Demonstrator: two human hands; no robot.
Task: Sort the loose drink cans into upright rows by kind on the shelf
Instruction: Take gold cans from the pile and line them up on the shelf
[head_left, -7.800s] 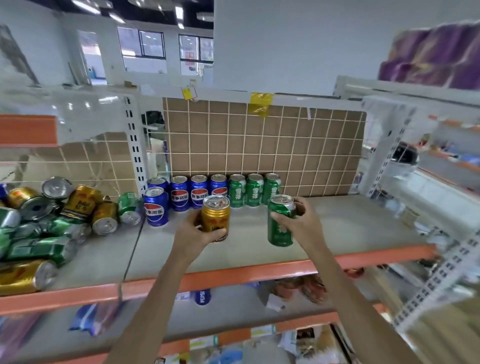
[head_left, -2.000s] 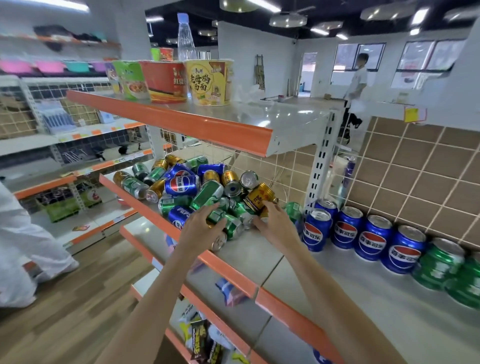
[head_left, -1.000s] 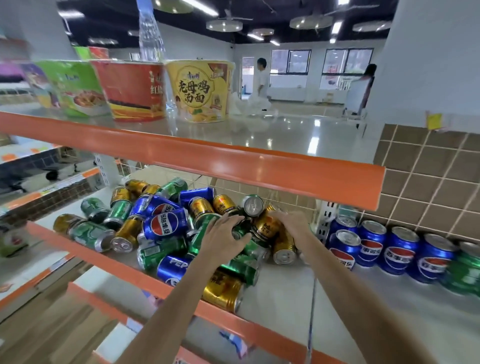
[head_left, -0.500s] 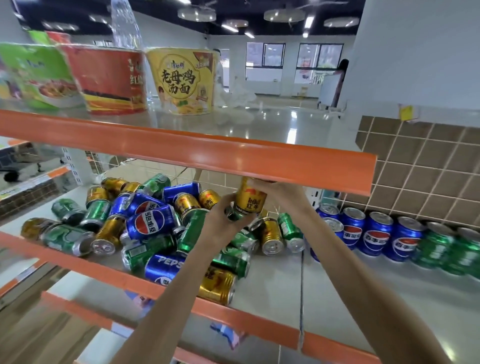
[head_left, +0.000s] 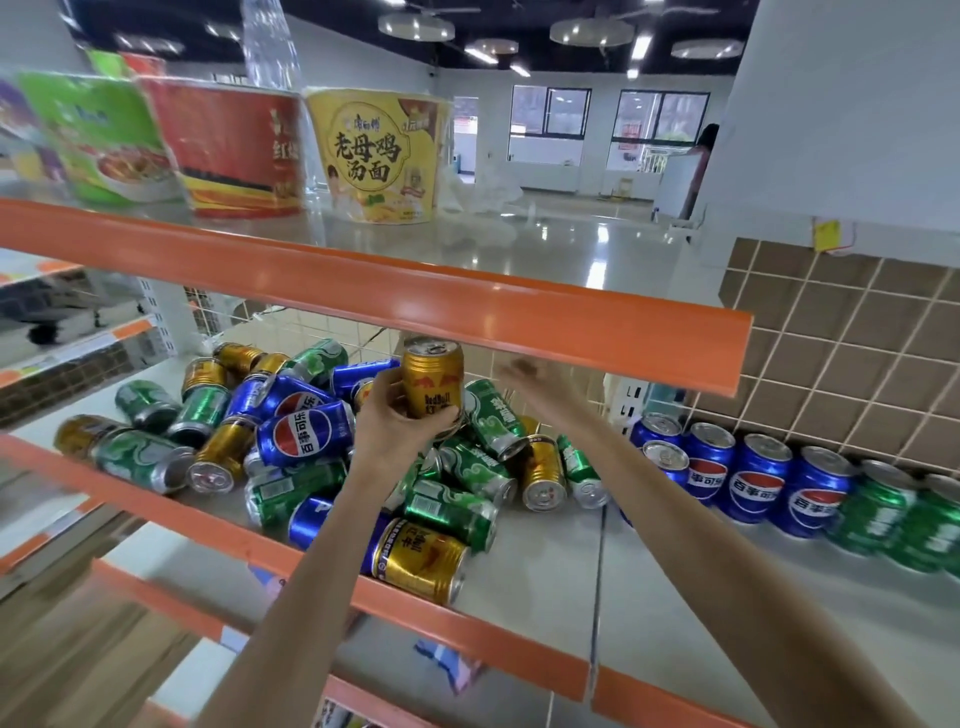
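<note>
My left hand (head_left: 396, 422) grips a gold Red Bull can (head_left: 434, 378) upright above a heap of loose cans (head_left: 291, 441) lying on their sides on the grey shelf (head_left: 550, 561). The heap mixes gold, green and blue Pepsi cans. My right hand (head_left: 540, 387) hovers just right of the gold can, blurred, fingers straight and holding nothing. To the right, upright blue Pepsi cans (head_left: 748, 478) stand in a row against the tiled back, followed by upright green cans (head_left: 893, 514).
An orange-edged upper shelf (head_left: 467, 317) hangs close above my hands and carries large instant-noodle tubs (head_left: 376, 156). A gold can (head_left: 421, 561) lies at the shelf's orange front lip. Bare shelf surface lies in front of the upright rows.
The gold can has passed from my right hand into my left, which now holds it upright. My right hand has let go and drawn off to the right.
</note>
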